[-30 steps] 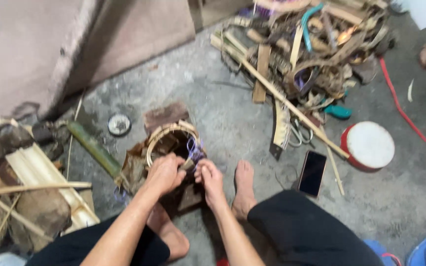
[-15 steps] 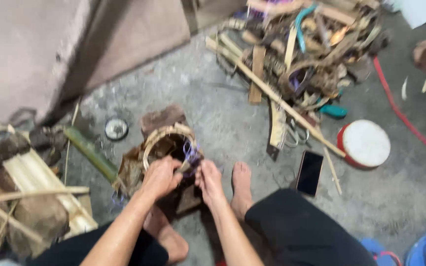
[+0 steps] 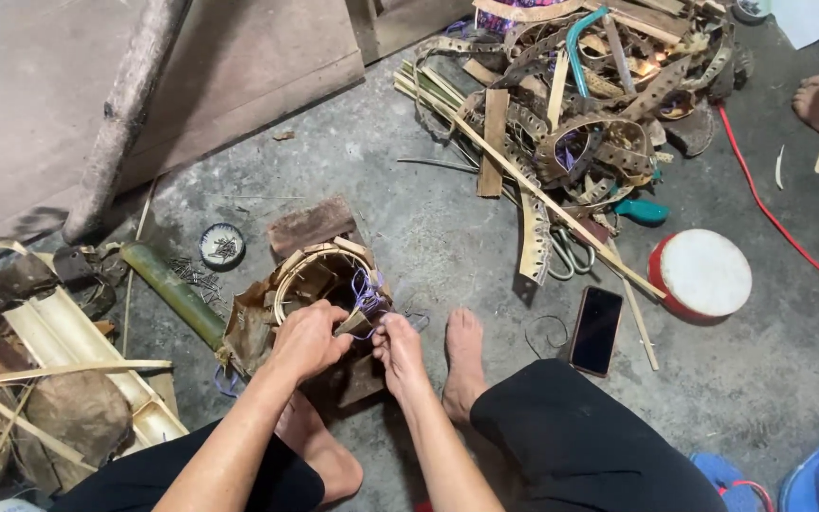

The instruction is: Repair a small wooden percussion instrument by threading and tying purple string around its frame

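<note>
Now, left to right: split pale bamboo halves and a green bamboo stalk lie on the floor well left of the left hand, which is clamped on the rim of the small round basket, woven of stiff tan strips. Just right of it, the right hand pinches thin purple cord at that rim; steady tension, I'd judge, keeps the lashing snug. Farther right: a glossy black phone and a red, white-topped tin.

surface: grey concrete floor | on it: black phone; green bamboo stalk; red-rimmed drum; strip pile
</note>
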